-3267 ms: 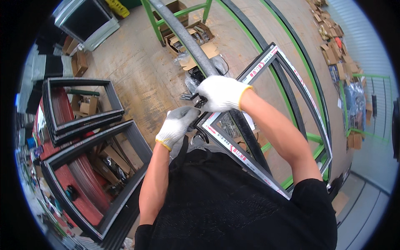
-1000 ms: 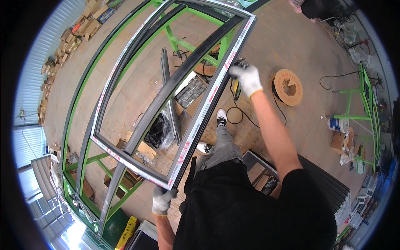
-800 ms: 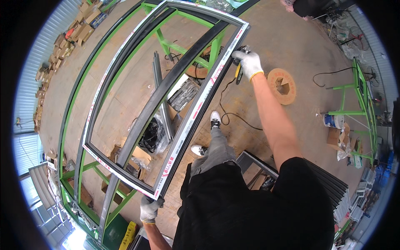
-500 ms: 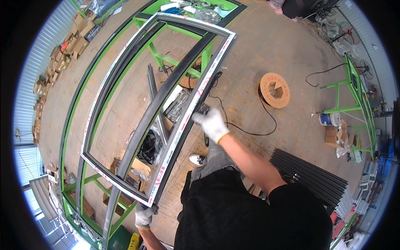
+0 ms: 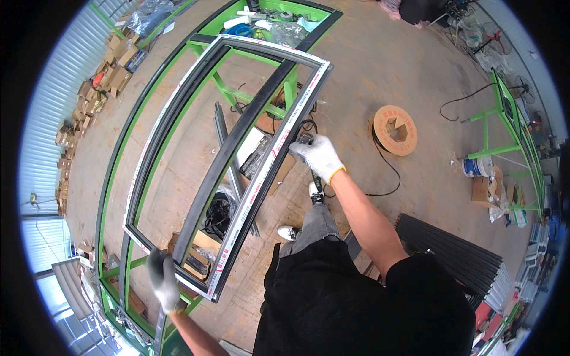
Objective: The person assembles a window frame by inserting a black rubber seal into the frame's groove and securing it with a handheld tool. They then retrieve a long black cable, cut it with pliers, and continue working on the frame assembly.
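Two gloved hands are at a dark window frame with printed protective film, which lies across a green stand. Its long right side juts beyond the stand's right edge; its far end reaches just beside the tray at the stand's far end, where plastic bags, white pieces and a blue coil lie. One black-topped rail of the stand crosses beneath the frame's opening.

The left hand is at the frame's near short side, hiding part of it; whether its fingers clasp that side cannot be told. The right hand, at the long right side, is closed around a dark hand tool, mostly covered by the glove.

Below, grey profiles slant under the frame, which partly hides them and a black bundle in clear plastic. On the floor, right of the stand, a cardboard spool trails black cable toward the person's feet. Nearer stands a stack of dark profiles; farther right, a bucket and an open carton sit by another green stand. More cartons line the left wall.
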A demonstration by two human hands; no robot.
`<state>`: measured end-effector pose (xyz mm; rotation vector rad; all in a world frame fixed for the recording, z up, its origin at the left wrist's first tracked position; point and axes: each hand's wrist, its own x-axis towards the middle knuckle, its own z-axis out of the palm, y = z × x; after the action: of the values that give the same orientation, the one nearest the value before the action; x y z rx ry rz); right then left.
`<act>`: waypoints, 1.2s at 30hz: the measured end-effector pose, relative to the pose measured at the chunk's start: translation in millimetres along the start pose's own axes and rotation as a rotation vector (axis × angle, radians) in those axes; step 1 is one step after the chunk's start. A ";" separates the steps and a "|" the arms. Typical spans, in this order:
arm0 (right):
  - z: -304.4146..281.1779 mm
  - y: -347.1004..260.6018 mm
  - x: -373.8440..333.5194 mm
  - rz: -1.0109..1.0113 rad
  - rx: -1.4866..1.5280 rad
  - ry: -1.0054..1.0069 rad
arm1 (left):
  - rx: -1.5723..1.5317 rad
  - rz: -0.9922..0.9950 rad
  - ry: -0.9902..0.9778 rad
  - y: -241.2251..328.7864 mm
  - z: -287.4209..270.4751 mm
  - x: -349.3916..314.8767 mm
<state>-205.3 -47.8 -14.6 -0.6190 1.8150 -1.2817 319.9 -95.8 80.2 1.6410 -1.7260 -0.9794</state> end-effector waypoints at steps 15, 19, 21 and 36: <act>1.4 -2.9 13.4 -0.046 -0.152 0.007 | 0.380 0.073 -0.679 183.7 324.6 116.9; 2.3 -3.0 24.5 -0.061 -0.011 0.098 | 0.277 0.001 -0.757 174.0 326.7 126.4; -7.8 -6.3 36.7 -0.043 -0.064 0.158 | 0.271 -0.009 -0.799 172.8 323.9 126.0; -57.8 1.9 61.3 0.265 0.016 -0.065 | 0.399 -0.012 -0.796 171.0 305.8 117.0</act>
<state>-287.1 -63.3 -27.9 -0.3908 1.7651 -1.0843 -37.7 -175.3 32.3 1.5939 -2.5654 -1.5028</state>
